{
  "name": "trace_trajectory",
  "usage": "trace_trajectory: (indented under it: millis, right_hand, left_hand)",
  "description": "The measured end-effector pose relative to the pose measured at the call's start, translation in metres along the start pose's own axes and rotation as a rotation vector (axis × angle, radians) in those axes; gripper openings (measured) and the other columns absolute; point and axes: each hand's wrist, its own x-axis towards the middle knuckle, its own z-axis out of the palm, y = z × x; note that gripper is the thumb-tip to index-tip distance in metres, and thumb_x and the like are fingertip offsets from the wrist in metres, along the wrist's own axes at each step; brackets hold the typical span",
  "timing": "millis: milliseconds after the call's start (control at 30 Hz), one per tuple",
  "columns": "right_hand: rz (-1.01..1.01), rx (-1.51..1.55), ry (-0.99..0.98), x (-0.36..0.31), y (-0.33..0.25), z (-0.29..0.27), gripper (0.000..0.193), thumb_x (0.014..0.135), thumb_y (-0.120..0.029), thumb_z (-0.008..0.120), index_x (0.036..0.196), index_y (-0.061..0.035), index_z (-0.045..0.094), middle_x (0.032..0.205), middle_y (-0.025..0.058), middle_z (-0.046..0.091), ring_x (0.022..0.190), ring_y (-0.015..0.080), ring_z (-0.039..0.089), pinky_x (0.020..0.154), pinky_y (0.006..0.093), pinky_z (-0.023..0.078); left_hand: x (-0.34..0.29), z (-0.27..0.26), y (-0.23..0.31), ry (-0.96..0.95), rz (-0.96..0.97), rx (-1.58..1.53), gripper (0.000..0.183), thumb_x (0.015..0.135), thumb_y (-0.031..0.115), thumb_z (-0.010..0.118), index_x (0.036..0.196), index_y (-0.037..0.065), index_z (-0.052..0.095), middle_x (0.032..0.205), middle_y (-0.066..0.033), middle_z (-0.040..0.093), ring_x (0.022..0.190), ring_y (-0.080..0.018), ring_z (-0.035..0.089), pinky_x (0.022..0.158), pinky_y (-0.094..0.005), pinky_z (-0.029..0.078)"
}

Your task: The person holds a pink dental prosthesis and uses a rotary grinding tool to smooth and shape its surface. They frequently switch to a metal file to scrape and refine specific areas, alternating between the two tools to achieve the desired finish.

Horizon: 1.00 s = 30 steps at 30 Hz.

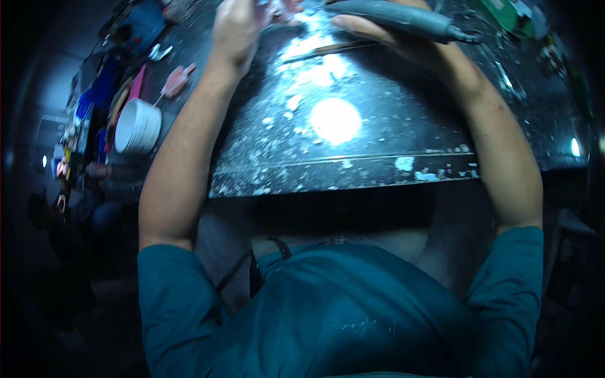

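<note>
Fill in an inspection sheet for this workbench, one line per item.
Surface: dark tabletop strewn with pale flecks and patches; one bright round glare.
Things in hand: gray handheld tool at right; something pinkish at left, too unclear to identify.
Clutter: thin stick between the forearms; white bucket and pink item at left; green item at upper right.
Grips: right grip around the tool; left grip cut off by the upper edge, hold unclear.
Cables: dark cord-like tail at the tool's rear; its run unclear.
Surroundings: dim; another person at far left.
</note>
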Motion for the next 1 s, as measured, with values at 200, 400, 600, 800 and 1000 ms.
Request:
trace_trajectory:
  millis: [200, 400, 600, 800, 1000]
  right_hand:
    - [0.054, 0.091, 0.32, -0.01, 0.027, 0.016, 0.033, 0.087, -0.029, 0.08, 0.108, -0.005, 0.072, 0.1, 0.0126, 0.074, 0.087, 0.0234, 0.073, 0.077, 0.031, 0.058]
    - [0.087, 0.492, 0.385, -0.002, 0.002, 0.01, 0.035, 0.093, -0.024, 0.073, 0.116, 0.0011, 0.067, 0.106, 0.0126, 0.071, 0.099, 0.0203, 0.07, 0.087, 0.0305, 0.057]
    - [0.148, 0.435, 0.329, -0.003, -0.007, 0.012, 0.037, 0.088, -0.03, 0.079, 0.111, -0.0029, 0.069, 0.103, 0.0108, 0.072, 0.095, 0.0186, 0.072, 0.085, 0.0305, 0.058]
    - [0.198, 0.337, 0.306, -0.003, -0.007, 0.012, 0.032, 0.085, -0.026, 0.08, 0.104, -0.0026, 0.069, 0.095, 0.0102, 0.073, 0.087, 0.0173, 0.072, 0.077, 0.0295, 0.057]
    - [0.248, 0.305, 0.26, -0.004, -0.009, 0.009, 0.033, 0.083, -0.027, 0.081, 0.102, -0.0032, 0.069, 0.093, 0.0099, 0.073, 0.086, 0.0185, 0.072, 0.076, 0.0309, 0.057]
  left_hand:
    - [0.009, -0.004, 0.007, -0.098, -0.321, -0.355, 0.058, 0.106, 0.04, 0.039, 0.124, -0.012, 0.056, 0.118, -0.0283, 0.066, 0.112, -0.0398, 0.066, 0.098, -0.0464, 0.054]
    - [-0.002, 0.0, 0.012, -0.263, -0.498, -0.778, 0.059, 0.104, 0.04, 0.043, 0.128, -0.013, 0.052, 0.115, -0.0256, 0.065, 0.11, -0.0368, 0.064, 0.099, -0.0464, 0.053]
    - [-0.007, 0.009, 0.01, -0.221, -0.476, -0.659, 0.042, 0.107, 0.032, 0.04, 0.122, -0.004, 0.056, 0.112, -0.02, 0.068, 0.107, -0.0291, 0.067, 0.097, -0.0465, 0.055]
    - [-0.012, 0.005, 0.003, -0.147, -0.476, -0.567, 0.049, 0.108, 0.036, 0.039, 0.124, -0.007, 0.054, 0.104, -0.0211, 0.069, 0.096, -0.0312, 0.07, 0.09, -0.046, 0.059]
    - [-0.01, 0.013, 0.007, -0.215, -0.541, -0.571, 0.055, 0.104, 0.038, 0.036, 0.114, -0.011, 0.059, 0.1, -0.0242, 0.07, 0.088, -0.0341, 0.071, 0.082, -0.042, 0.06]
